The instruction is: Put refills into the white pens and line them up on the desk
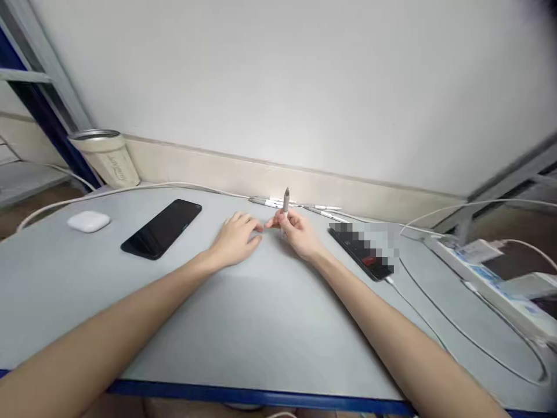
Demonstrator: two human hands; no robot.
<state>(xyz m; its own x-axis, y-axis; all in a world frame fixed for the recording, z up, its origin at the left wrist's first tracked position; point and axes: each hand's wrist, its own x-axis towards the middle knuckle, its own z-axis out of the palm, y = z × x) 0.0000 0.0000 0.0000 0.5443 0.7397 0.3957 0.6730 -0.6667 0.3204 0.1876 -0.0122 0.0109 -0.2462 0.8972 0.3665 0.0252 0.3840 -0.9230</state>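
Observation:
Between the thumb and fingers of my right hand [299,231] a pen [286,201] is pinched, its pointed metal tip upward. The lower part of the pen is hidden in the hand. My left hand [237,238] rests on the grey tabletop [256,331] just to the left, its fingers apart and nothing in it. Several more pens [322,212] lie in a loose group behind both hands, along the foot of the wall.
Left of my hands lie a black phone [162,229] and a white earbud case [89,221]. A cream canister [107,158] stands at the back left. To the right are a phone [362,253] on a charging cable and a power strip [491,290] with loose cables.

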